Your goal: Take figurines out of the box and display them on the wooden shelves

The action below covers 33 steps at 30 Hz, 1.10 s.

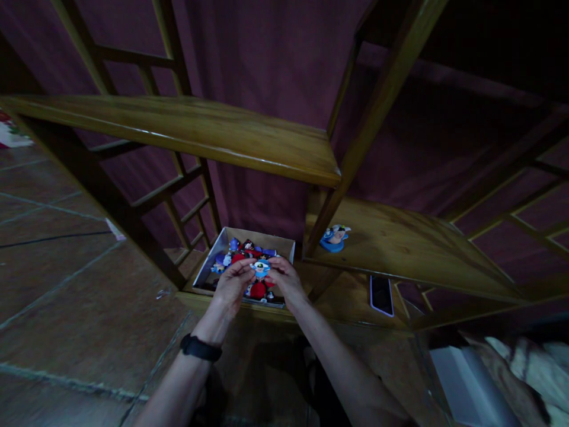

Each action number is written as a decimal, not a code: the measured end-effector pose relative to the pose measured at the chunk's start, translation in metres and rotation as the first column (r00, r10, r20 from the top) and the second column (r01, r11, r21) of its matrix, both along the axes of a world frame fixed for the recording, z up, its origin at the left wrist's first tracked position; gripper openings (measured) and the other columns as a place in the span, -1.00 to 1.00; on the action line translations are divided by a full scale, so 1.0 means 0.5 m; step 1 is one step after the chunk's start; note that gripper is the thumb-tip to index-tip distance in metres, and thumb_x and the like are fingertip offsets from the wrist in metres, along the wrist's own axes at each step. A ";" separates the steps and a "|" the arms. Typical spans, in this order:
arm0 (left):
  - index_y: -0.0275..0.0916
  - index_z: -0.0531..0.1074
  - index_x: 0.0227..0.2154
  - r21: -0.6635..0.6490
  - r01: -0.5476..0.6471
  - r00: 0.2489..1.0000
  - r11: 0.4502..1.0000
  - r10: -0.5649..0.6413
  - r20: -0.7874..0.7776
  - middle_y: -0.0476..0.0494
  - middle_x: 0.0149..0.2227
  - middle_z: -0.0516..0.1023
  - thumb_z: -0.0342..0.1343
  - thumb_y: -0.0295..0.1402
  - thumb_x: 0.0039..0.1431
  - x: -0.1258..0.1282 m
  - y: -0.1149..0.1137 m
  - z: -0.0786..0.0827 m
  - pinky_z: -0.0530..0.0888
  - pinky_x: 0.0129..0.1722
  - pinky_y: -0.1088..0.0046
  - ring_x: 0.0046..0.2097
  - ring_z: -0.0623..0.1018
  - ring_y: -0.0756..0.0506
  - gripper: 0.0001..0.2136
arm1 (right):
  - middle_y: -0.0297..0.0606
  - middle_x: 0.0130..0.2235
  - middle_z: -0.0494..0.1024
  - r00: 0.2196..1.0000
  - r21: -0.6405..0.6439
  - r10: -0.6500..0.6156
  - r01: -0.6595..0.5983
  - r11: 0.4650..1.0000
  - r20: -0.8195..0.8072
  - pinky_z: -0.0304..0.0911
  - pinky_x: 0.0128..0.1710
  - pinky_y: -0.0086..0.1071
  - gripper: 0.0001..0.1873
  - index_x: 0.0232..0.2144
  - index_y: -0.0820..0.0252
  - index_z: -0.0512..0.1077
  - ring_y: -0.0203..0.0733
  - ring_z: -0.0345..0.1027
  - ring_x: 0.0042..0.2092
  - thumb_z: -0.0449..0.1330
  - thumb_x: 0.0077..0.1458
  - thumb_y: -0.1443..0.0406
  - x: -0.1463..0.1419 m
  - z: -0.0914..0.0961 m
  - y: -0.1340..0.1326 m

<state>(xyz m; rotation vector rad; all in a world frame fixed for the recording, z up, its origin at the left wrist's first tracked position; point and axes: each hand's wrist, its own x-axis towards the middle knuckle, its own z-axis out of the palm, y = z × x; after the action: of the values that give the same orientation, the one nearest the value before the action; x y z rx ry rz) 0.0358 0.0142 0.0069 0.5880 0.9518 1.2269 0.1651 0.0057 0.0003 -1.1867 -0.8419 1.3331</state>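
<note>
Between my two hands, a small blue-and-white figurine [261, 268] is held by the fingers over a cardboard box. My left hand [233, 284], with a black band on the wrist, grips its left side. From the right, my right hand [285, 277] pinches the other side. Below, the open box [213, 254] holds several figurines in red, blue and purple; my hands hide part of them. A similar blue-and-white figurine [335, 238] stands on the wooden shelf to the right.
The wooden shelf unit [186, 133] has a board above the box and an upright post [331, 213] to the right of my hands. A phone [381, 295] lies on the lower board. A light-coloured box-like object [471, 385] is on the floor at lower right.
</note>
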 end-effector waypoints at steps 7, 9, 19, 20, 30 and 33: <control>-0.31 0.48 -0.39 -0.069 -0.031 0.999 0.997 0.030 -0.022 -0.03 -0.49 0.51 0.24 -0.62 -0.28 0.003 -0.004 0.006 0.45 -0.45 0.60 -0.45 0.49 0.06 -0.72 | -0.33 -0.31 0.47 0.999 -0.010 -0.004 0.003 1.000 -0.051 0.34 -0.35 -0.39 -0.69 -0.34 0.18 0.41 -0.29 0.37 -0.35 0.24 -0.22 0.22 0.003 -0.004 0.003; -0.31 0.47 -0.40 -0.085 -0.037 0.999 0.996 0.036 -0.012 -0.05 -0.48 0.51 0.21 -0.65 -0.23 0.003 -0.003 0.003 0.46 -0.45 0.59 -0.46 0.50 0.05 -0.75 | -0.32 -0.31 0.48 0.997 -0.016 0.001 -0.002 1.000 -0.081 0.34 -0.35 -0.39 -0.68 -0.33 0.19 0.42 -0.30 0.37 -0.36 0.25 -0.21 0.20 0.004 -0.004 0.003; -0.31 0.43 -0.37 -0.142 -0.109 0.991 0.984 0.118 0.056 -0.05 -0.52 0.51 0.09 -0.73 -0.13 0.003 0.003 -0.006 0.52 -0.40 0.53 -0.45 0.53 0.03 -0.73 | -0.39 -0.45 0.42 0.998 -0.095 0.068 -0.067 0.993 0.007 0.31 -0.41 -0.43 -0.66 -0.30 0.17 0.43 -0.36 0.30 -0.44 0.25 -0.19 0.18 -0.002 -0.013 0.000; -0.31 0.43 -0.37 -0.140 -0.101 0.992 0.985 0.110 0.054 -0.06 -0.51 0.51 0.09 -0.73 -0.13 0.004 0.002 -0.005 0.52 -0.40 0.53 -0.45 0.54 0.02 -0.73 | -0.38 -0.43 0.43 0.997 -0.092 0.079 -0.077 0.993 0.019 0.31 -0.41 -0.44 -0.68 -0.31 0.17 0.43 -0.36 0.30 -0.44 0.25 -0.19 0.18 -0.004 -0.012 0.000; -0.32 0.46 -0.33 -0.105 0.040 0.999 0.994 -0.040 0.003 -0.12 -0.45 0.56 0.14 -0.64 -0.09 -0.003 -0.006 0.006 0.52 -0.34 0.48 -0.42 0.55 0.00 -0.78 | -0.35 -0.43 0.51 0.999 -0.119 -0.026 0.029 0.993 0.026 0.28 -0.41 -0.44 -0.63 -0.28 0.22 0.45 -0.36 0.32 -0.49 0.24 -0.23 0.21 0.012 -0.005 0.009; -0.31 0.47 -0.33 -0.136 0.048 0.998 0.990 -0.052 -0.026 -0.09 -0.49 0.54 0.17 -0.58 -0.08 -0.007 -0.004 0.011 0.50 -0.41 0.53 -0.45 0.55 0.01 -0.81 | -0.35 -0.44 0.51 0.999 -0.113 -0.012 0.015 0.993 0.032 0.26 -0.44 -0.45 -0.62 -0.28 0.22 0.47 -0.36 0.31 -0.51 0.25 -0.24 0.20 0.025 -0.005 0.012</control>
<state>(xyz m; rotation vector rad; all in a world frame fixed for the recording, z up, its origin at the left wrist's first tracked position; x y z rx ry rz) 0.0324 0.0122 0.0125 0.5211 1.0309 1.1021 0.1775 0.0116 -0.0022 -1.3025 -0.7871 1.3695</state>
